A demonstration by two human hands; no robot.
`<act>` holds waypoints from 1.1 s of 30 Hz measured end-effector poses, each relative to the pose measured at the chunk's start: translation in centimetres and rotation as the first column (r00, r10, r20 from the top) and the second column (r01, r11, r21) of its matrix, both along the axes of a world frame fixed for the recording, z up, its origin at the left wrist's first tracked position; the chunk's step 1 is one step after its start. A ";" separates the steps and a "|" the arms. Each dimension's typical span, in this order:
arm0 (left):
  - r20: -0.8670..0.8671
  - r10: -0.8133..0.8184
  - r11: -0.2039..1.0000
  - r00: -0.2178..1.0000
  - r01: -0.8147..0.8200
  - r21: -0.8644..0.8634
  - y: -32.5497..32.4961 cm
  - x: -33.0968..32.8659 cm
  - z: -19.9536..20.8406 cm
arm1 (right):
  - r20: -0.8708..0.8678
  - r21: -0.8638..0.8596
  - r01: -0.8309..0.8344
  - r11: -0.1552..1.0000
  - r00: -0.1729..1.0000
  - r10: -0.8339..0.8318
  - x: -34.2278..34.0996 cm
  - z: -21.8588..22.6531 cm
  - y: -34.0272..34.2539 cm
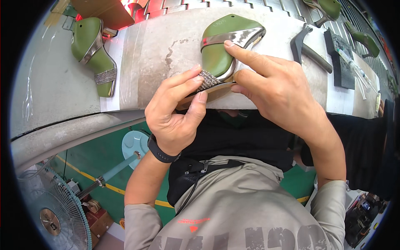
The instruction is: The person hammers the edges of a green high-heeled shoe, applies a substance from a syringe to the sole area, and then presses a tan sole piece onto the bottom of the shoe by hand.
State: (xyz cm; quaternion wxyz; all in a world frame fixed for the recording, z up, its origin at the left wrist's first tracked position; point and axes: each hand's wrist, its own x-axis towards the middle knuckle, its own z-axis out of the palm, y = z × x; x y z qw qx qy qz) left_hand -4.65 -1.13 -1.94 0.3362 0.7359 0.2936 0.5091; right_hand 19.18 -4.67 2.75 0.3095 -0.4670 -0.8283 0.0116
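Note:
A sandal point(246, 36) on a green shoe last point(218, 59) lies in front of me, toe toward my body. It has a shiny silver ankle strap and a glittering toe band point(207, 80). My left hand point(174, 106) grips the toe end, its fingers on the band and its thumb by the sole's edge. On the other side, my right hand point(279, 87) holds the shoe: the index fingertip presses the silver strap, while the thumb and bent fingers meet the sole's edge. Part of the sole is hidden by my fingers.
Another sandal on a green last point(89, 52) stands at the left, by a brown cardboard piece point(104, 14). On the right are a hammer point(313, 54), a black block point(338, 62) and syringes point(353, 63). More green lasts point(329, 8) sit on the slatted conveyor. A fan point(52, 218) stands lower left.

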 end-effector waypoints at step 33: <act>-0.586 -0.055 0.877 0.809 0.319 0.359 11.7 10.5 5.0 | 0.216 -0.005 0.265 0.964 0.942 -0.258 6.1 0.6 -0.4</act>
